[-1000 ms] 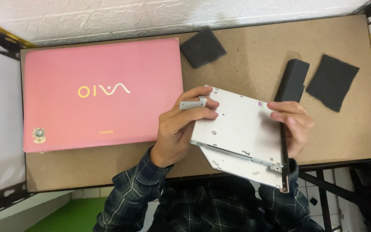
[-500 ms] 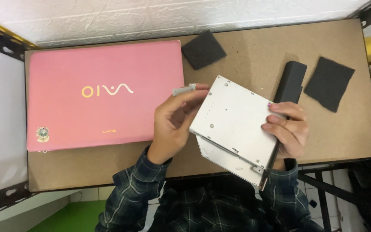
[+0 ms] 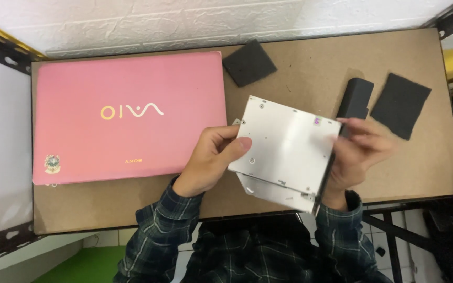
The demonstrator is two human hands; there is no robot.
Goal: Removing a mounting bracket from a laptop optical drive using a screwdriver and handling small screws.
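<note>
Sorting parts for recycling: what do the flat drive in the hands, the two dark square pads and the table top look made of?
Optical drive: likely sheet metal, matte silver, with small screws and stamped holes.
Square pads: probably foam, dull charcoal, soft-looking edges.
Table top: seemingly brown fibreboard or cardboard, flat and unglossed.

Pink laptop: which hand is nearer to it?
Left. The left hand grips the silver drive beside the pink laptop; the right hand holds its far edge.

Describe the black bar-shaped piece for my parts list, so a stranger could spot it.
Start at the closed pink laptop and cross the brown table rightwards. Just above the right hand lies the black bar. Unlike the square dark foam pad beside it, it is long, narrow and smooth.
</note>
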